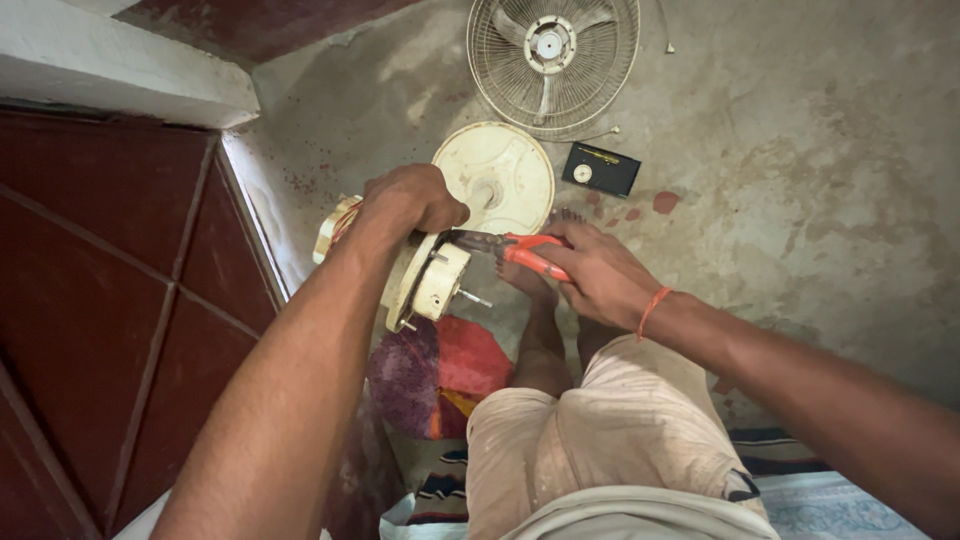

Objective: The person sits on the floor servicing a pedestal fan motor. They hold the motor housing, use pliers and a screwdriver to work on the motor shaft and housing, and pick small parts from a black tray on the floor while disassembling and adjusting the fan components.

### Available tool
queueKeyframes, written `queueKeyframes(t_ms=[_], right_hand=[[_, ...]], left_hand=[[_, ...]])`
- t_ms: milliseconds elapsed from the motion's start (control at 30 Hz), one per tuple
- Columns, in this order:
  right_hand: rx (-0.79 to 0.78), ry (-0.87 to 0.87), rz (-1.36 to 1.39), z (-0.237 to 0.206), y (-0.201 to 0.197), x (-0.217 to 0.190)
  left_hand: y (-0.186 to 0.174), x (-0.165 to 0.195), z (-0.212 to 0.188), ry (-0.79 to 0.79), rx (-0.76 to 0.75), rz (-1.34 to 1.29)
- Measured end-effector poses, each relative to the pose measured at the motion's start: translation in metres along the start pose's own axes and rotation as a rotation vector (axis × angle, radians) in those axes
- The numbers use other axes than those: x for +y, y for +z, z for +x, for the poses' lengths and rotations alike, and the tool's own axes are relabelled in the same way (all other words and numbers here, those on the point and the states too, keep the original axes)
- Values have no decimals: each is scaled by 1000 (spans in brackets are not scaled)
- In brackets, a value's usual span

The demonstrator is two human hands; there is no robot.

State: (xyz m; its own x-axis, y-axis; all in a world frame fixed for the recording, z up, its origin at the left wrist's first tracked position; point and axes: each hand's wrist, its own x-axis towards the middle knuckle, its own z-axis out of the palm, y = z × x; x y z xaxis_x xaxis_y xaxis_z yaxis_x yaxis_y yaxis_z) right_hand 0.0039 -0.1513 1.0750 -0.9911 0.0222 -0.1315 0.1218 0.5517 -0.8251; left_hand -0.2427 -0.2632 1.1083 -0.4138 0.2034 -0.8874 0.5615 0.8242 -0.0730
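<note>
Seen from above, looking down on a concrete floor [800, 200]. Left hand [408, 203] clamped over the top of a cream fan motor housing [430, 285], held tilted above the floor with its short metal shaft [474, 298] pointing away from the copper windings [335, 222] at the housing's far end. Right hand [598, 272], an orange thread at the wrist, closed round the orange handles of pliers [510, 247], the dark nose reaching to the upper edge of the motor housing, just below the left hand. Hands apart, joined only through tool and housing.

Beyond the motor housing: a round cream fan base [500, 175] flat on the floor; further beyond, a wire fan guard [553, 60]. Beside the fan base, on the side away from the motor housing, a small black box [601, 169] with a dial. Below the motor housing, a red and purple cushion [440, 372] next to the person's knee. Dark red panelled door [110, 300] on the windings' side of the motor housing.
</note>
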Motion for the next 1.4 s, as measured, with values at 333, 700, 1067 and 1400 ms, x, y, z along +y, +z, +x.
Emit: queueKeyframes(t_ms=[333, 700, 1067, 1400], right_hand=[[-619, 841, 1381, 6, 5, 28], [-64, -26, 183, -7, 4, 19], [-2, 18, -140, -1, -6, -5], [-261, 338, 533, 1, 9, 16]], left_hand=[[-2, 1, 1, 8, 2, 6], [1, 0, 1, 4, 44, -4], [-3, 3, -5, -14, -6, -22], [-1, 2, -2, -2, 19, -17]])
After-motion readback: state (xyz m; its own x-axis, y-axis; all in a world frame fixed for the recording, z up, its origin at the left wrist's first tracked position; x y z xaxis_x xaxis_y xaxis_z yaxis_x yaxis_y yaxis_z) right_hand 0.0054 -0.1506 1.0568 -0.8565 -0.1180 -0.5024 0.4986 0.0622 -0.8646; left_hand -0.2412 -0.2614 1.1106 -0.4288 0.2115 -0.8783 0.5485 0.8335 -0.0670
